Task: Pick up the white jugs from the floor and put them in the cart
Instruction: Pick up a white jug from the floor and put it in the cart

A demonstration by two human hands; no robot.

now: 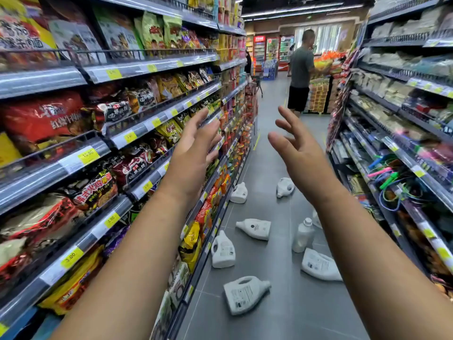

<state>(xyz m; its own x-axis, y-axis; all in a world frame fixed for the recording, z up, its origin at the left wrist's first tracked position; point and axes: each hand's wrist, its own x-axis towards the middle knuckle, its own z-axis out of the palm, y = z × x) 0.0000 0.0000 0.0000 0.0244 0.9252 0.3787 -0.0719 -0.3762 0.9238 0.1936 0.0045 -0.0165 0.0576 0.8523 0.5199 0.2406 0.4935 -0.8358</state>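
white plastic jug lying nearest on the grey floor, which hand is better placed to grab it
Left, probably. The white plastic jug lies near the left shelving's foot, on the left hand's side; the right hand would cross over. Both are raised, open, empty.

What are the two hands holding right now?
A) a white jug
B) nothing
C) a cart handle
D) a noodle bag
B: the left hand and right hand are open and empty in the air; the white jugs lie on the floor.
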